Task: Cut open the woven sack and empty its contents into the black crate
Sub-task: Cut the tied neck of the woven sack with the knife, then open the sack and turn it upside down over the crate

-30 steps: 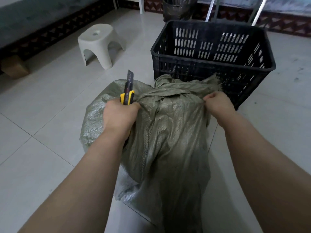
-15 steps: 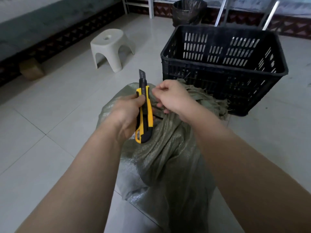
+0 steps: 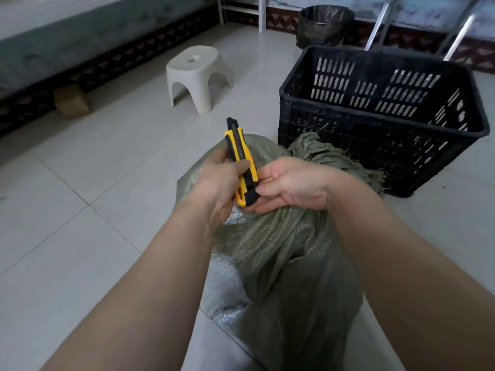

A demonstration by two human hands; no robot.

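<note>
A green woven sack (image 3: pixel 281 253) lies on the tiled floor in front of me, its tied, frayed mouth (image 3: pixel 321 151) resting against the black crate (image 3: pixel 380 145). The crate's slotted inside looks empty. My left hand (image 3: pixel 222 180) grips a yellow and black utility knife (image 3: pixel 242 162) above the sack, blade end pointing up and away. My right hand (image 3: pixel 292 183) is palm-up beside it, fingers apart, its fingertips touching the knife's lower black end.
A white plastic stool (image 3: pixel 197 76) stands at the back left. A dark waste bin (image 3: pixel 324 25) and metal legs (image 3: pixel 380 22) are behind the crate. A small cardboard box (image 3: pixel 72 101) sits by the left wall. Bare tiled floor lies to my left.
My right hand let go of the sack's mouth and came over to the knife, then turned palm-up under its lower end. My left hand lifted the knife off the sack.
</note>
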